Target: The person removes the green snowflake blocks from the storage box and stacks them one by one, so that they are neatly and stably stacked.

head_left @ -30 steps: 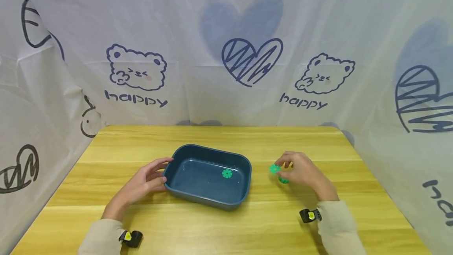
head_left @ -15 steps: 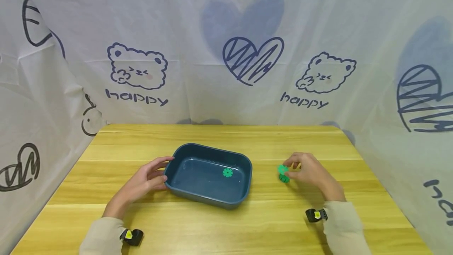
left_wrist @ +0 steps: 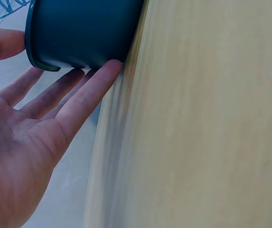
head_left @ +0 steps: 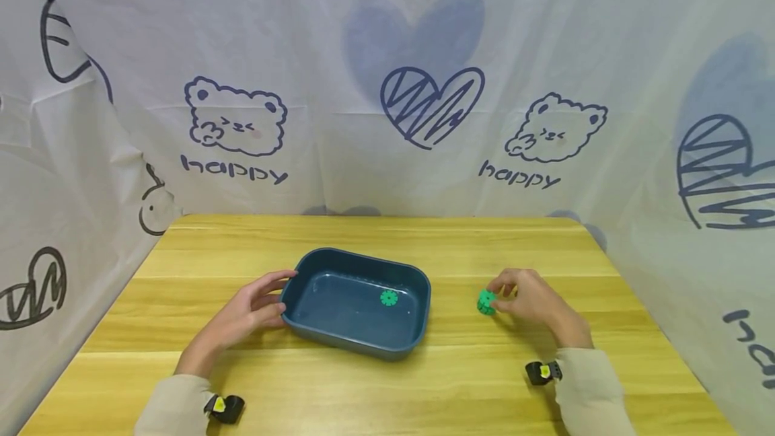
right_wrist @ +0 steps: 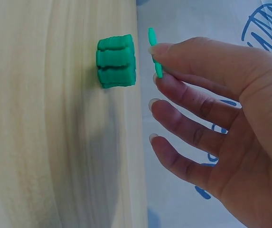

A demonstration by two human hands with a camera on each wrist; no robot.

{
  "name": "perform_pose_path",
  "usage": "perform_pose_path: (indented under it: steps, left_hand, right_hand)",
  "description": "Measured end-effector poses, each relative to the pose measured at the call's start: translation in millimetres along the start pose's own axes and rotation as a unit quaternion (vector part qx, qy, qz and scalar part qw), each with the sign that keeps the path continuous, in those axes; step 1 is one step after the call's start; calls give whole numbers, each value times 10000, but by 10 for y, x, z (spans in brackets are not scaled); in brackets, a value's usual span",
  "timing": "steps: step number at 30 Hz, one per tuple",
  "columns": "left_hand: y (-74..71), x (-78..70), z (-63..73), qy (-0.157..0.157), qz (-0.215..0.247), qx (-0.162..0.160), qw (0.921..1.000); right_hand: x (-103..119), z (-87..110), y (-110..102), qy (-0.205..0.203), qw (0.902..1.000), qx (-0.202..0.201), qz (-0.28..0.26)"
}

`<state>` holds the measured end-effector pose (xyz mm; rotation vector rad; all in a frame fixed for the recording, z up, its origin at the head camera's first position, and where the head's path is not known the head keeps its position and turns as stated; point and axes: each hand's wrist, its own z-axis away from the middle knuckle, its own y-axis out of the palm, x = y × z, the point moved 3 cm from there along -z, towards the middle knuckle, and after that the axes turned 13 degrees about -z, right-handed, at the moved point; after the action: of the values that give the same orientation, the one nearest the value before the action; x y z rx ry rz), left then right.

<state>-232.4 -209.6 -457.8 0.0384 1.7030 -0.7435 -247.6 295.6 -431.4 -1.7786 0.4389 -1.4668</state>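
Observation:
In my right hand [head_left: 527, 298], thumb and index finger pinch a thin green toothed disc [right_wrist: 152, 35]. Just beneath it in the head view is a stack of similar green discs [right_wrist: 116, 62], standing on the table; the right wrist view has a narrow gap between disc and stack. My left hand [head_left: 251, 305] rests against the left end of a dark blue rectangular bin [head_left: 357, 343]. Its fingers [left_wrist: 81, 102] lie mostly straight along the outer wall and rim, not wrapped round it. Inside the bin, toward its right side, lies one green disc [head_left: 389, 298].
The wooden table [head_left: 387, 395] reaches back to a white cloth [head_left: 339, 173] with blue bears and hearts. Another cloth panel flanks each side. Bare wood separates the bin from the stack, and a black band [head_left: 543, 373] is on the right wrist.
My right hand has carried the pinched disc rightward and down, from left of the stack to right over it. The left hand and the bin have stayed in place.

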Motion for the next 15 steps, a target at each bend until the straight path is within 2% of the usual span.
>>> perform_pose_path:
  steps: [15]
  left_hand:
    - [6,51,-33,-108,-108,23,9999]
  right_hand:
    - [-70,-20,28,72,10000,-39,-37]
